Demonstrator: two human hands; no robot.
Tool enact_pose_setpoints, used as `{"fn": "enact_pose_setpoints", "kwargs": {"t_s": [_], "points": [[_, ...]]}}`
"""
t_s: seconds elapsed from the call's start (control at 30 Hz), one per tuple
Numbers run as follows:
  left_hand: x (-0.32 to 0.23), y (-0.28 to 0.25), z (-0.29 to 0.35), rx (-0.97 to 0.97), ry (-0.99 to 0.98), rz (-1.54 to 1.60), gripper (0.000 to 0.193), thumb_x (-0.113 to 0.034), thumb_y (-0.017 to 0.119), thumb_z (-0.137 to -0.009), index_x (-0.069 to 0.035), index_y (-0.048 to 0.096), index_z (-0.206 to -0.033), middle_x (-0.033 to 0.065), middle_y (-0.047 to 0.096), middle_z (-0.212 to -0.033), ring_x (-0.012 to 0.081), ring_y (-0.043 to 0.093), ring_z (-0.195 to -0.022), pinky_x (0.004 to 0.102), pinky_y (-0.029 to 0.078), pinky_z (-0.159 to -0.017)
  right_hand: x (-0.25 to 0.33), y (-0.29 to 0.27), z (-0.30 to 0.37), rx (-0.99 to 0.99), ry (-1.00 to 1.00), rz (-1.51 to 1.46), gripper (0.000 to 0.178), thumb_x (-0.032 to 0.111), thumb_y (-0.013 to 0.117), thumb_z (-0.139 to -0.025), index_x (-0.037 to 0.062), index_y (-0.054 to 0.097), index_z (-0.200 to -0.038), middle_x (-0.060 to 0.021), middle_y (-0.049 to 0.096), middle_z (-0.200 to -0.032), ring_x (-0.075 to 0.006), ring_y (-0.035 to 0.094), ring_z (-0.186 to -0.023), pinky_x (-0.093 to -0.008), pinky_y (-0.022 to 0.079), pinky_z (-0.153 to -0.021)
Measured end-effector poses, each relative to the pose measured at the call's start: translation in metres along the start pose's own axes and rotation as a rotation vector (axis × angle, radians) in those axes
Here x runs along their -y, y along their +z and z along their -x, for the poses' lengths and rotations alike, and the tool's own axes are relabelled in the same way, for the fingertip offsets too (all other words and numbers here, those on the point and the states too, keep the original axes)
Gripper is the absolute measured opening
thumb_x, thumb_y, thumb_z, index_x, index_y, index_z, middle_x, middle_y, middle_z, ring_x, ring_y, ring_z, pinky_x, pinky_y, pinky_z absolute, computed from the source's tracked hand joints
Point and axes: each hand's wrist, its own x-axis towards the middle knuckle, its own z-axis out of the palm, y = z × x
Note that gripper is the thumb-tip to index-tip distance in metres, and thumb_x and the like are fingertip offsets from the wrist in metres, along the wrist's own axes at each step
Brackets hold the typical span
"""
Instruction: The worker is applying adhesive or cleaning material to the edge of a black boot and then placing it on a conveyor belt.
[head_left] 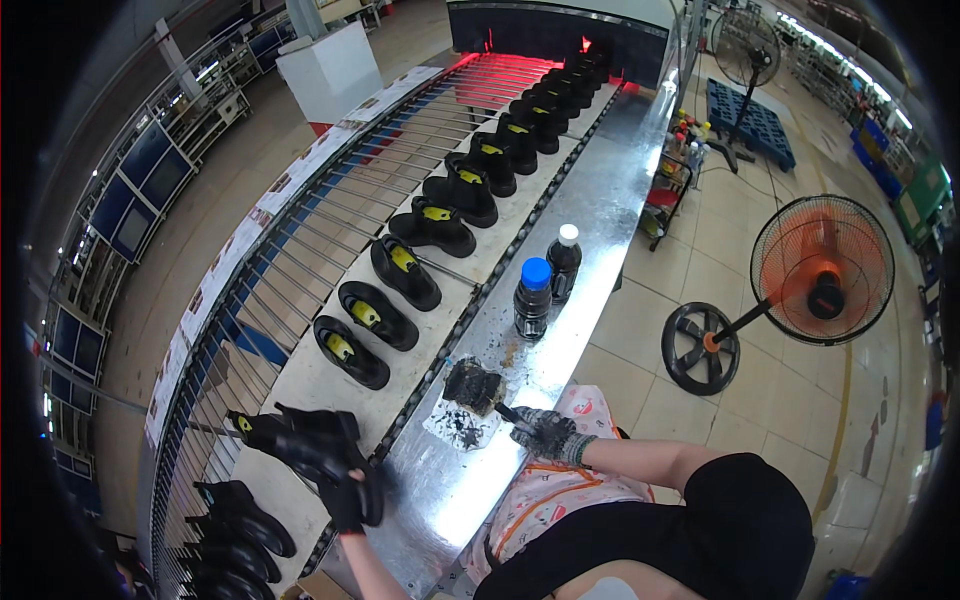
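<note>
Head view: a conveyor (300, 395) carries black shoes (397, 328) beside a metal desk (415, 505). Lower left of centre, the left hand (347, 500) grips one shoe (318, 457); at lower centre the right hand (548, 437) clasps a dark handle (508, 412) against a blackened block (470, 386). Working the tool there while holding the shoe seems the current step; next calls for a steady grip. The left fingers blur, the tool's tip is indistinct, and the lowest shoes are cut off.
</note>
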Motion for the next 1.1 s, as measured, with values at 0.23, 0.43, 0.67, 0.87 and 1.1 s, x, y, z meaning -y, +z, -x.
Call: {"fn": "enact_pose_setpoints", "kwargs": {"t_s": [0.23,0.43,0.67,0.87,1.1], "points": [[0.054,0.034,0.136,-0.316,-0.084,-0.39,0.106,-0.033,0.079,-0.05,0.007,0.031,-0.136,0.0239,0.043,-0.133,0.0351,0.043,-0.123,0.0401,0.037,-0.102,0.01,0.002,0.005,0.028,-0.014,-0.054,0.055,0.03,0.041,-0.093,0.0151,0.026,-0.144,-0.0229,0.05,-0.123,-0.0385,0.051,-0.111,-0.043,0.04,-0.095],[0.098,0.042,0.165,-0.302,-0.096,-0.655,0.091,-0.032,0.08,-0.062,0.004,0.036,-0.133,0.0201,0.043,-0.131,0.0374,0.046,-0.118,0.0497,0.038,-0.099,-0.018,0.019,0.015,-0.076,-0.232,0.058,0.059,0.023,0.044,-0.092,0.0122,0.019,-0.146,-0.0242,0.031,-0.141,-0.0387,0.048,-0.115,-0.0428,0.036,-0.102],[0.052,-0.021,0.058,0.004,0.044,0.742,0.058,-0.045,0.049,-0.091,0.003,0.047,-0.125,0.0081,0.059,-0.108,0.0184,0.054,-0.103,0.0312,0.043,-0.089,-0.019,0.042,0.003,-0.018,-0.09,-0.565,0.058,0.012,0.044,-0.093,0.0189,0.02,-0.146,-0.0144,0.04,-0.122,-0.0242,0.054,-0.09,-0.0302,0.048,-0.077],[0.02,0.015,0.006,0.444,0.163,0.602,0.076,-0.067,0.03,-0.089,0.001,0.061,-0.071,0.015,0.063,-0.073,0.0272,0.058,-0.079,0.0378,0.041,-0.091,0.01,0.039,0.004,0.299,0.372,-1.936,0.054,0.01,0.038,-0.095,0.0327,0.024,-0.142,-0.0021,0.045,-0.084,-0.0097,0.04,-0.057,-0.0209,0.04,-0.052],[-0.005,0.017,0.027,0.41,0.19,0.924,0.073,-0.053,0.023,-0.097,-0.002,0.05,-0.052,0.0117,0.052,-0.058,0.024,0.047,-0.073,0.0351,0.035,-0.086,0.01,0.017,0.034,0.046,0.141,-1.275,0.047,0.012,0.039,-0.098,0.0133,0.026,-0.143,-0.0082,0.053,-0.115,-0.0067,0.048,-0.058,-0.0208,0.044,-0.05]]}}
